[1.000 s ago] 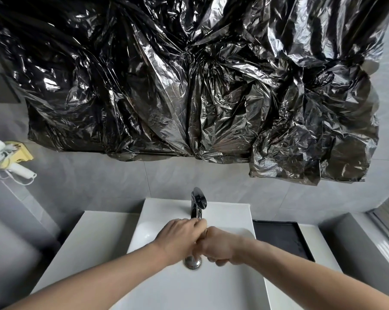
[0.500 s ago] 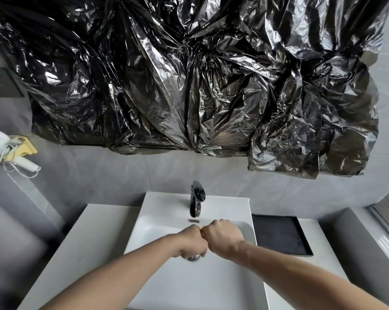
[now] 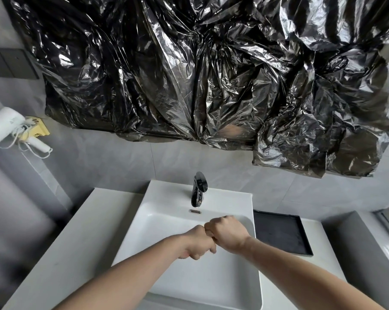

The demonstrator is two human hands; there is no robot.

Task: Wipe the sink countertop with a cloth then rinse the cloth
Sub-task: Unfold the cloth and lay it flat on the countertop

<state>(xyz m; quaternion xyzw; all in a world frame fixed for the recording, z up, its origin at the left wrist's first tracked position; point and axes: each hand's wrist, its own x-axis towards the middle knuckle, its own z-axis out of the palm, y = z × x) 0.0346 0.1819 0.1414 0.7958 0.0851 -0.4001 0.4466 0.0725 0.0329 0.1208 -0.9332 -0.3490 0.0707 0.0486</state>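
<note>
Cloth: not visible, perhaps hidden inside the fists; cannot tell. Left hand (image 3: 196,241) and right hand (image 3: 228,233), both clenched, knuckles touching, over the white sink (image 3: 211,287). Black faucet (image 3: 198,189) at 12 o'clock. Black tray (image 3: 280,234) at 3 o'clock on the desk (image 3: 61,253).

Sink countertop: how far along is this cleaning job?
Done: hard to judge; the countertop shows no obvious mess. In hand: the left hand and right hand are fisted together over the sink basin, as if wringing, but no cloth shows. Left: no water visibly runs from the faucet, so rinsing may remain.
</note>
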